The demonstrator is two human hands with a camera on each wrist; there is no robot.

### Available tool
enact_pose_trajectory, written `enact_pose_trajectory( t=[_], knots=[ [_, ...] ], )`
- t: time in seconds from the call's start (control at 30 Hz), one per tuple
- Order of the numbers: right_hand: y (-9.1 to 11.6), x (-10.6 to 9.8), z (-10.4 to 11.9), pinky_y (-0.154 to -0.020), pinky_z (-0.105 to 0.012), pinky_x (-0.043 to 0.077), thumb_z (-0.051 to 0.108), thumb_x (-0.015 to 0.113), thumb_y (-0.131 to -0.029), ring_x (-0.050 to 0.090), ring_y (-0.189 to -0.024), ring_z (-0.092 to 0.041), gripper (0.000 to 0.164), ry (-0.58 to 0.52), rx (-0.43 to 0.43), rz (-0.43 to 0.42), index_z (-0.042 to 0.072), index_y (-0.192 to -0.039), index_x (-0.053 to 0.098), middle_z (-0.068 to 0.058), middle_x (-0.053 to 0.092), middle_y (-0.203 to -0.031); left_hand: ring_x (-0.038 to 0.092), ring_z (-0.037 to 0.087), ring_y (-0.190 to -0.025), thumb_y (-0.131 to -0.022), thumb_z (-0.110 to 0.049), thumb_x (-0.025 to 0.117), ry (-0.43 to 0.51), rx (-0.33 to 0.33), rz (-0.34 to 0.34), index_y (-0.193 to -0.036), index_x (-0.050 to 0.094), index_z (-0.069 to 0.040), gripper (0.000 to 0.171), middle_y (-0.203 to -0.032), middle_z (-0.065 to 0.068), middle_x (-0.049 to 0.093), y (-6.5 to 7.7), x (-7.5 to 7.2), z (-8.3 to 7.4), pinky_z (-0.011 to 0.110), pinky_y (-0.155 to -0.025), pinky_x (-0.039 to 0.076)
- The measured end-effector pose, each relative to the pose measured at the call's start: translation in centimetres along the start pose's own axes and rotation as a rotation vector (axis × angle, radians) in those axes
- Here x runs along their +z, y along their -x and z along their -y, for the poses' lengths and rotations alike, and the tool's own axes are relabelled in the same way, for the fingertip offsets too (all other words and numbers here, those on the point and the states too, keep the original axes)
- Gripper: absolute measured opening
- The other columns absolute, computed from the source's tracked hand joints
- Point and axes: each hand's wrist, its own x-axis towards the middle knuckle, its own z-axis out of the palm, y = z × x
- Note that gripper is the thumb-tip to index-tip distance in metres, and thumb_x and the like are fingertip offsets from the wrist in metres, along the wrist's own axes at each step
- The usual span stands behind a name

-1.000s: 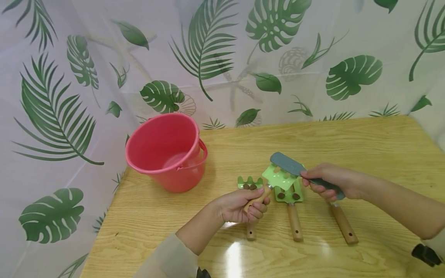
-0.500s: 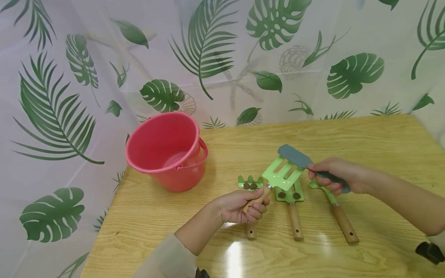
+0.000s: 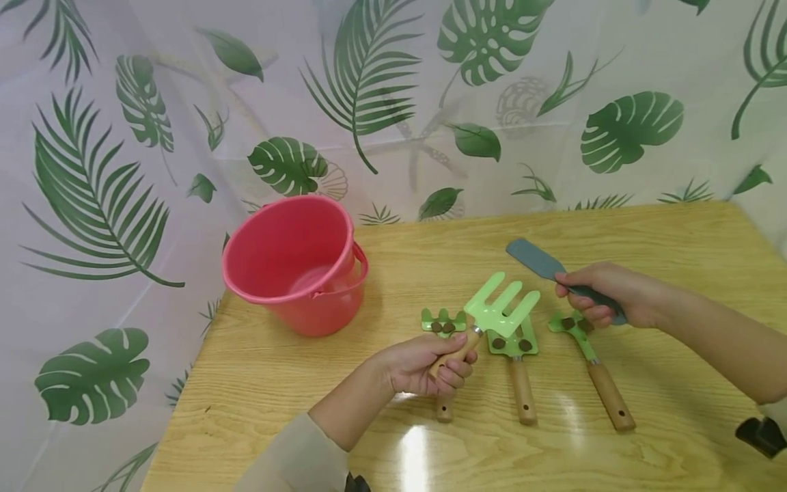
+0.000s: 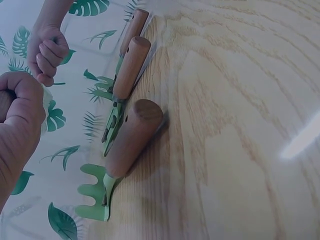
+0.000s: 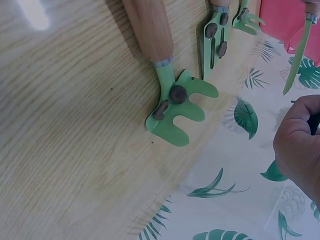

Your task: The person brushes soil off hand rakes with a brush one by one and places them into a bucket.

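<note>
"Light-green three-pronged fork with a round wooden handle (image 3: 501,314): where is it sitting in the head view?"

"The left hand (image 3: 430,365) is holding it above the pale wooden table (image 3: 277,424), fingers curling round the handle. The right hand (image 3: 605,294) is gripping a flat grey spatula (image 3: 536,259), its blade standing apart from the prongs."

"What else is lying there?"

"Three green-headed, wooden-handled tools: a small rake (image 3: 444,317), a slotted shovel (image 3: 519,376) and, rightmost, a bent-necked rake (image 3: 602,383), each carrying brown lumps (image 3: 499,344). A red bucket (image 3: 326,314) is standing beyond, to the left."

"And the left wrist view?"

"The left hand is wrapping closely round the handle's wood; the prongs aren't showing. The lying tools are lining up beside it."

"The right wrist view?"

"The fork is appearing nearly edge-on. The right hand is partly leaving the picture, so I can't tell its grip from there."

"What's worrying you?"

"The fork is hanging over the slotted shovel; dipping the left wrist could knock lumps off, I'd judge. The spatula's narrow neck might also be twisting if its blade is catching a prong."
</note>
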Motion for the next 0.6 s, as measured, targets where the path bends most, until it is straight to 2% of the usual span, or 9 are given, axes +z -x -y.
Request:
enact_pose_trajectory(
  t=[0.17,0.3,0.37,0.5,0.6],
  knots=[
    [0.15,0.32,0.28,-0.045,-0.020,0.031,0.032,0.035,-0.103,0.030,-0.044,-0.005,0.029,0.001,0.007,-0.017,0.011,-0.090,0.049,0.008,0.037,-0.058,0.037,0.000,-0.050,-0.105,-0.032,0.022,-0.049,-0.001,-0.014,-0.095,0.044,-0.009,0.033,-0.065,-0.007,0.039,-0.09,-0.23,0.10,0.012,-0.046,0.030],
    [0.24,0.36,0.44,-0.045,-0.020,0.032,0.030,0.034,-0.104,0.031,-0.044,-0.005,0.028,-0.001,0.008,-0.027,0.011,-0.091,0.050,0.008,0.038,-0.058,0.036,0.002,-0.052,-0.105,-0.030,0.022,-0.123,0.000,-0.036,-0.103,0.044,-0.006,0.033,-0.067,-0.005,0.040,-0.20,-0.52,0.17,0.012,-0.047,0.030],
    [0.33,0.34,0.57,-0.044,-0.020,0.031,0.031,0.035,-0.104,0.030,-0.044,-0.005,0.029,-0.003,-0.001,-0.030,0.011,-0.090,0.050,0.008,0.038,-0.057,0.035,0.003,-0.053,-0.105,-0.029,0.024,-0.194,0.015,-0.059,-0.107,0.044,-0.002,0.034,-0.068,-0.004,0.039,-0.17,-0.70,0.19,0.013,-0.047,0.031],
    [0.70,0.23,0.87,-0.043,-0.021,0.028,0.032,0.036,-0.103,0.028,-0.044,-0.006,0.030,-0.006,-0.033,-0.027,0.011,-0.088,0.051,0.007,0.037,-0.057,0.036,0.004,-0.054,-0.104,-0.029,0.032,-0.385,0.053,-0.130,-0.119,0.042,0.010,0.043,-0.069,-0.003,0.040,0.00,-0.96,0.11,0.016,-0.049,0.034],
    [1.00,0.18,1.04,-0.043,-0.023,0.025,0.032,0.036,-0.103,0.027,-0.044,-0.007,0.030,-0.006,-0.056,-0.021,0.011,-0.089,0.051,0.007,0.036,-0.058,0.039,0.005,-0.055,-0.103,-0.028,0.037,-0.526,0.086,-0.174,-0.124,0.043,0.014,0.048,-0.069,-0.002,0.044,0.16,-1.03,-0.04,0.017,-0.050,0.034]
  ],
)
